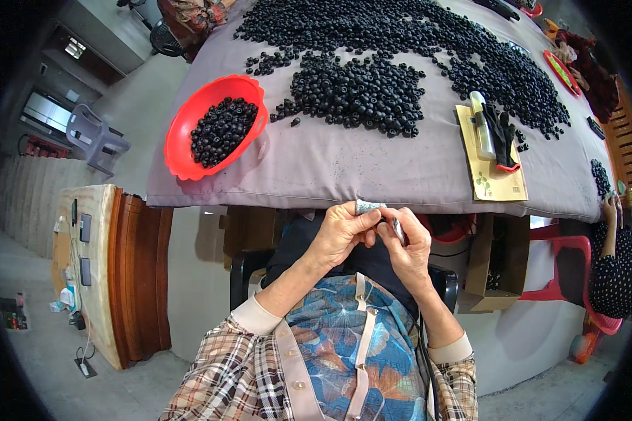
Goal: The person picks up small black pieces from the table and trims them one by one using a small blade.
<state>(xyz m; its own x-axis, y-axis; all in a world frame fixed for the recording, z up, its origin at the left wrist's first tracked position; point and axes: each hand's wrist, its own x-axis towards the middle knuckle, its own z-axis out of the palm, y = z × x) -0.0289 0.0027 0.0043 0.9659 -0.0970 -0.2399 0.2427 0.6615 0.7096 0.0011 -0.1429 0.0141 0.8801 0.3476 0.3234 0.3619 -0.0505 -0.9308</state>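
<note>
At the table's front edge my two hands meet, fingertips together. My left hand (pixel 345 230) is closed, with a grey speckled wrap (pixel 369 206) around one finger. It pinches a small dark piece, mostly hidden, that looks like one of the black beads. My right hand (pixel 410 247) is closed around a slim silvery tool (pixel 399 230), its tip against the left fingers; I cannot make out its exact kind. Beyond my hands lies a heap of round black beads (pixel 358 91) on the grey cloth-covered table (pixel 309 168). To the left, a red scalloped bowl (pixel 178 140) holds more beads.
On the right lie a yellow envelope (pixel 498 184), a clear tube (pixel 482 126) and a black glove (pixel 502 137). A larger bead spread (pixel 344 28) covers the far side. Cardboard box (pixel 509 274) stands below; another person (pixel 614 270) sits at far right.
</note>
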